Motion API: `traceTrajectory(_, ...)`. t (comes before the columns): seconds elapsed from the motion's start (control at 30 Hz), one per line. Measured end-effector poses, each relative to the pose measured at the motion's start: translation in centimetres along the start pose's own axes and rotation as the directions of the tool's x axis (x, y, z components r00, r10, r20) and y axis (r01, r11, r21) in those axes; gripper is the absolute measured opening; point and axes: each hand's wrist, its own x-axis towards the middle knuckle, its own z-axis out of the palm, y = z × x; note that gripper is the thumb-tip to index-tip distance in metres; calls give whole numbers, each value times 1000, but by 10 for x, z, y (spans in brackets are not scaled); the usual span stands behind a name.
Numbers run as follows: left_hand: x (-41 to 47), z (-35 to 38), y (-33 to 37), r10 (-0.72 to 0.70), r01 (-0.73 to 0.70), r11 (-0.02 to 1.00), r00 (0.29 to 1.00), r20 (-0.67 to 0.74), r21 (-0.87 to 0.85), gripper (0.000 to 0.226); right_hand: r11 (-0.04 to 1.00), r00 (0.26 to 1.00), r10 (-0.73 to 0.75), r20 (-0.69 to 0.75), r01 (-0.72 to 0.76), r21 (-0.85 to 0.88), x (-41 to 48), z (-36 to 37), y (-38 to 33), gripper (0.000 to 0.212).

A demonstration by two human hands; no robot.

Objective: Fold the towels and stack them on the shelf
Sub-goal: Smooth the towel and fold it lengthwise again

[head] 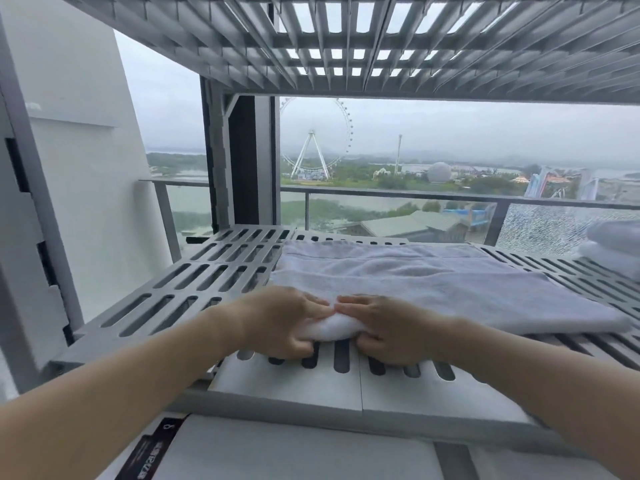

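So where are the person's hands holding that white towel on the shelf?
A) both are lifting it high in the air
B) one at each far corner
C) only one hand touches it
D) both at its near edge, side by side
D: the left hand and right hand pinch the towel together at its near edge, on the slotted shelf.

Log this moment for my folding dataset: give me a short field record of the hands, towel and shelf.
left hand: gripping towel's near edge
right hand: gripping the same edge, beside the left
towel: white, spread flat on shelf, near edge bunched
shelf: grey, slotted
folded towels: stacked at shelf's far right, partly out of frame
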Motion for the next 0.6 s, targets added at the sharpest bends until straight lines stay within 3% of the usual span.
traceTrajectory(0.27, 2, -10, -11, 6, -11, 996, 998, 61, 85, 75, 995, 999, 30, 13, -32, 98, 0, -3, 0, 57)
traceTrajectory(0.43, 6, -4, -17, -74, 162, 959, 935, 347, -233, 86, 982, 985, 117, 124, -134, 133, 5, -4, 14, 70)
traceTrajectory(0.6, 46, 1, -16, -129, 284, 834, 934, 333, -474, 60, 956, 966, 244, 82, -254, 146, 20, -5, 40, 52)
